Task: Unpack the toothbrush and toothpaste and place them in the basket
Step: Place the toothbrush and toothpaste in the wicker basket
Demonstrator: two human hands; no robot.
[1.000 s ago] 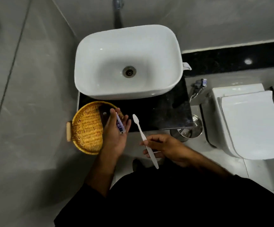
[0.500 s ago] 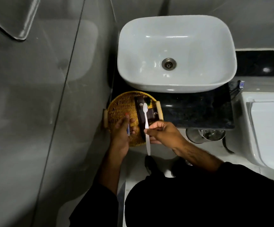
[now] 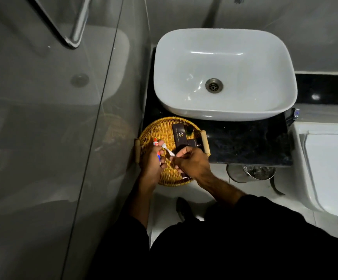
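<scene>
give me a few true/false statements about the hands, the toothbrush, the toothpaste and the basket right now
1. The left hand holds the toothpaste above the basket. True.
2. The toothbrush lies in the sink. False: the right hand holds it over the basket.
3. Dark boxes are already in the basket. True.
4. The basket sits on the toilet lid. False: it rests on the black counter, in front of the sink.
5. The sink is full of water. False: its drain is bare.
</scene>
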